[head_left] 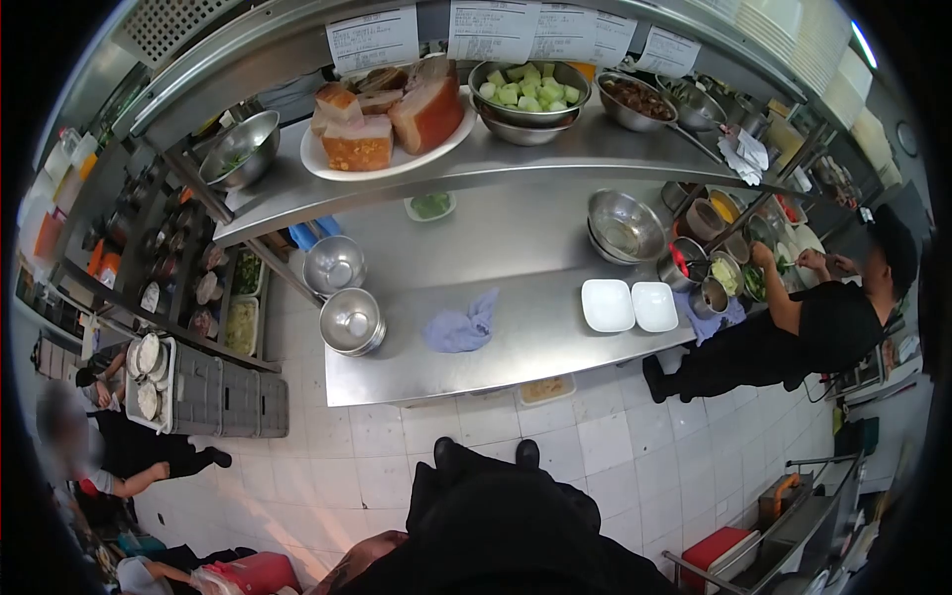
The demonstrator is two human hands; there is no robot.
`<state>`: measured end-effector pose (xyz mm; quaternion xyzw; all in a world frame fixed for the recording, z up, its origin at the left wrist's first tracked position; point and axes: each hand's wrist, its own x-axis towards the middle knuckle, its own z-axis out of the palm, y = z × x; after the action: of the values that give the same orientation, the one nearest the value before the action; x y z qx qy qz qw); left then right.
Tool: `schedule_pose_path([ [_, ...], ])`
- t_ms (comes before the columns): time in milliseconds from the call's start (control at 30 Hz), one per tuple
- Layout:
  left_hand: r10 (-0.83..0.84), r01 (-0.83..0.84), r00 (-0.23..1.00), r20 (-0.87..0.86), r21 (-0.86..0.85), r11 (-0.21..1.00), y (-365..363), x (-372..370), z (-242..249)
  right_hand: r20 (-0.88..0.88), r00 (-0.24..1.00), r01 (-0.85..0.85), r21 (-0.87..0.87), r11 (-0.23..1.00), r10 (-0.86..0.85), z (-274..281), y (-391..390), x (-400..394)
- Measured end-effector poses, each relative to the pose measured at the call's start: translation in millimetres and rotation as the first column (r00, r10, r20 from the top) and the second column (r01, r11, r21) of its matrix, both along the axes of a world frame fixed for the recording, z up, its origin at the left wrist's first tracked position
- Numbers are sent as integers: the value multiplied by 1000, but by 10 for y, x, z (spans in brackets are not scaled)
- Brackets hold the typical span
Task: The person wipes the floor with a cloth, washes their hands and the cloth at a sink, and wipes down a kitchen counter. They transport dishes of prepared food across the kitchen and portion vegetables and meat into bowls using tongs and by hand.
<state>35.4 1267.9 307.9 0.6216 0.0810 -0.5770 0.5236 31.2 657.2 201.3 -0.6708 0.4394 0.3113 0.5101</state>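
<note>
At the bottom edge, part of my left hand or forearm shows beside my dark clothing; its fingers are hidden, and I see nothing held. My right hand is out of view. In front of me stands a steel worktable. A crumpled blue cloth lies near its front edge. Left of the cloth are stacked steel bowls and another steel bowl. Two white square dishes, a left one and a right one, sit toward the right.
The overhead shelf carries a platter of large meat pieces, a bowl of cut green vegetable and a bowl of brown food. A co-worker works at right. Grey crates and another person are at left.
</note>
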Motion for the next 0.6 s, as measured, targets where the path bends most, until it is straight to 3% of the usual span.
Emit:
schedule_pose_path([
  [100, -50, 44, 996, 79, 75, 996, 184, 156, -372, -65, 997, 35, -14, 999, -36, -19, -31, -383],
  [133, -105, 90, 975, 198, 86, 992, 439, 51, -1118, -87, 995, 51, -20, 998, -53, 5, -29, -500],
  [167, -312, 211, 850, 425, 268, 940, 403, 342, -773, -102, 992, 71, -25, 997, -73, 4, -55, -599],
  [267, -169, -188, 831, 531, 552, 813, 568, 663, -861, -110, 983, 146, -42, 988, -149, 24, -180, -815],
  [300, -113, -282, 740, 663, 459, 843, 737, 709, -1155, -99, 979, 174, -44, 984, -178, 36, -232, -847],
  [333, -79, -331, 751, 655, 478, 814, 861, 755, -1453, -74, 975, 204, -48, 978, -207, 48, -299, -863],
  [400, 305, -514, 799, 518, 326, 793, 804, 909, -1459, -17, 961, 273, -43, 961, -274, 61, -421, -819],
  [567, 238, -421, 820, 521, 267, 867, 611, 992, -1351, 155, 918, 377, -51, 925, -365, 371, -187, -342],
  [600, 249, -405, 826, 505, 226, 886, 598, 965, -1390, 146, 953, 274, -44, 961, -265, 356, -133, -262],
])
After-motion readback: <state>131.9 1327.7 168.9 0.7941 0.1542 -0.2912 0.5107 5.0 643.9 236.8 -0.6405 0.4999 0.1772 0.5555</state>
